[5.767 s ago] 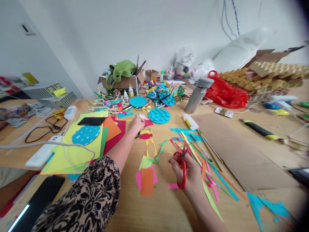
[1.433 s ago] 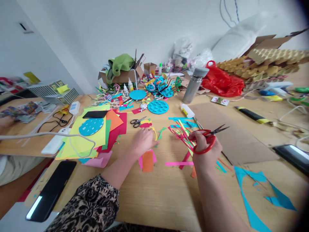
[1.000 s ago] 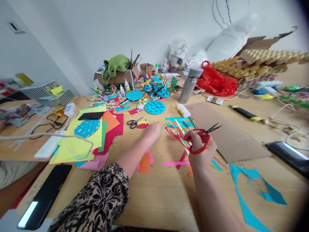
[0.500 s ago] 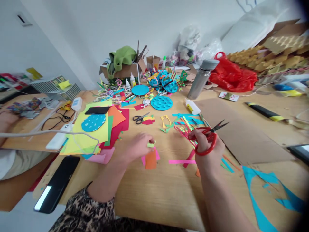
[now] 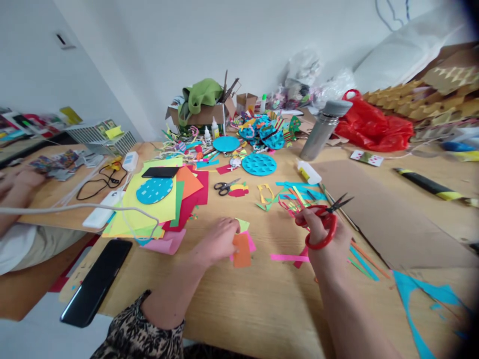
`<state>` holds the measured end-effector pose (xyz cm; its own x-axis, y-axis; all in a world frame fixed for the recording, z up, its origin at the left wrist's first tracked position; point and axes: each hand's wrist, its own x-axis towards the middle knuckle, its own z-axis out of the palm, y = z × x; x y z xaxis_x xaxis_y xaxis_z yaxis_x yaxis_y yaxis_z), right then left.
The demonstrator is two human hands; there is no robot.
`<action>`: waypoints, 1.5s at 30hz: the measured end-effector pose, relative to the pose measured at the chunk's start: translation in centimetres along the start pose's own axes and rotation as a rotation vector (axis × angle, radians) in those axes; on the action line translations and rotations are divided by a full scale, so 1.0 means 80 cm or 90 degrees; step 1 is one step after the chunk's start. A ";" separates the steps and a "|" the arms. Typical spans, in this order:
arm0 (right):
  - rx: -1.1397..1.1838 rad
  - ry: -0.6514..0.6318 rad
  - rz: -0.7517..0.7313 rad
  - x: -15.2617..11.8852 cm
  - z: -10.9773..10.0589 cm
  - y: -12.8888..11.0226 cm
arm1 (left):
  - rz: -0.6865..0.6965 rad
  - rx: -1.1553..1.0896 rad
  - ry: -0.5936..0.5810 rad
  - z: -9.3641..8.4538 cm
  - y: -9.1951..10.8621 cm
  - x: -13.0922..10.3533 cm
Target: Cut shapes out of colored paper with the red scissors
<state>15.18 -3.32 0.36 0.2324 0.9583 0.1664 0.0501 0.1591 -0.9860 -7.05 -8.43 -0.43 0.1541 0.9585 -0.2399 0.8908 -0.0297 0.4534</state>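
My right hand [image 5: 331, 244] grips a pair of red-handled scissors [image 5: 324, 234], with the blades slightly apart and pointing away to the right. My left hand [image 5: 220, 240] rests low over the table, its fingers bent at the left edge of small paper pieces. An orange paper rectangle [image 5: 242, 253] lies on top of a pink paper piece [image 5: 251, 242] by the thumb. A light green paper piece [image 5: 244, 225] pokes out beyond the fingertips. Between my hands lie a pink paper strip [image 5: 286, 258] and a heap of thin colored strips [image 5: 292, 199].
Colored sheets [image 5: 157, 214] and a phone [image 5: 96, 284] lie left. Black scissors [image 5: 226, 187], blue discs [image 5: 259, 164] and a glue bottle [image 5: 309, 172] sit farther back. A steel flask [image 5: 322, 132] stands behind cardboard [image 5: 389, 214]. Another person's hands [image 5: 26, 179] are at far left.
The view has shifted, moving everything slightly right and down. The light green piece that was pinched in my left fingers now lies flatter beside them, and that hand has come down by the orange rectangle.
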 end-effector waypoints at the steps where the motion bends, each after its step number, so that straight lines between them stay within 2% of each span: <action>1: 0.002 -0.002 0.006 0.000 0.000 0.001 | -0.006 -0.007 0.001 0.000 0.001 0.000; 4: 0.004 0.002 0.020 -0.001 0.001 0.001 | -0.022 -0.055 -0.008 0.001 0.001 0.001; 6: -0.005 -0.001 0.018 -0.001 0.002 0.000 | -0.046 -0.139 -0.029 0.002 -0.003 0.005; 9: -0.013 -0.005 0.006 -0.001 0.001 -0.001 | -0.084 -0.333 -0.077 0.001 -0.012 0.012; 11: -0.006 -0.014 -0.002 -0.002 0.001 -0.002 | -0.064 -0.482 -0.123 -0.004 -0.019 0.016; 14: -0.003 -0.058 0.008 -0.004 0.001 -0.004 | -0.016 -0.656 -0.152 -0.014 -0.026 0.015; 16: -0.013 -0.128 0.026 -0.008 0.003 -0.005 | -0.013 -0.731 -0.139 -0.018 -0.028 0.013; 21: -0.027 -0.429 0.061 -0.019 0.014 -0.002 | -0.041 -0.801 -0.059 -0.013 -0.019 0.013; 24: -0.023 -0.499 0.084 -0.024 0.021 0.001 | -0.049 -0.812 -0.015 -0.005 -0.009 0.016; 31: -0.065 -0.431 0.113 -0.022 0.023 0.005 | -0.034 -0.793 0.044 0.013 0.001 0.023; 36: -0.071 -0.392 0.105 -0.022 0.024 0.004 | -0.027 -0.792 0.089 0.018 0.003 0.024; 41: -0.067 -0.401 0.128 -0.022 0.023 0.004 | -0.002 -0.750 0.048 0.021 0.006 0.023; 45: -0.060 -0.399 0.122 -0.021 0.023 0.003 | -0.028 -0.720 0.075 0.023 0.007 0.022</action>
<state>12.99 -4.44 -0.19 -0.3628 0.9286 -0.0779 0.1563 -0.0218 -0.9875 -5.52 -7.30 -2.15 0.0384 0.9747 -0.2201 -0.0119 0.2207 0.9753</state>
